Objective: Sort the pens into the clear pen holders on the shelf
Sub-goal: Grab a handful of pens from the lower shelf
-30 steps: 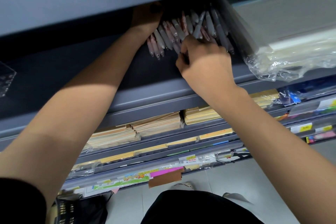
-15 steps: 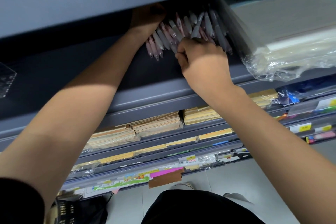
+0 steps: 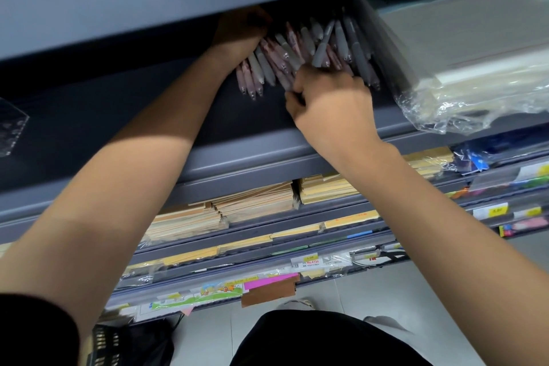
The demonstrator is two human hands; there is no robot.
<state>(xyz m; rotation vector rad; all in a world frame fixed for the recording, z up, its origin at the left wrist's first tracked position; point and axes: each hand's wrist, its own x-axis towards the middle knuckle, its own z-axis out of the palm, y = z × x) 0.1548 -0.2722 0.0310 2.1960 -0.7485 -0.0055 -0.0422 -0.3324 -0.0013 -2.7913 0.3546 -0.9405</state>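
Left hand (image 3: 241,34) touches the pens (image 3: 265,68); right hand (image 3: 331,99) pinches one.

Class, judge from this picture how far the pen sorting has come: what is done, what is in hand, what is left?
Done: little shows; the clear holder at the left of the shelf holds no visible pens. In hand: the right hand pinches a grey pen in the pile, while the left hand rests against its left end. Left: pink and grey pens lie mixed there.
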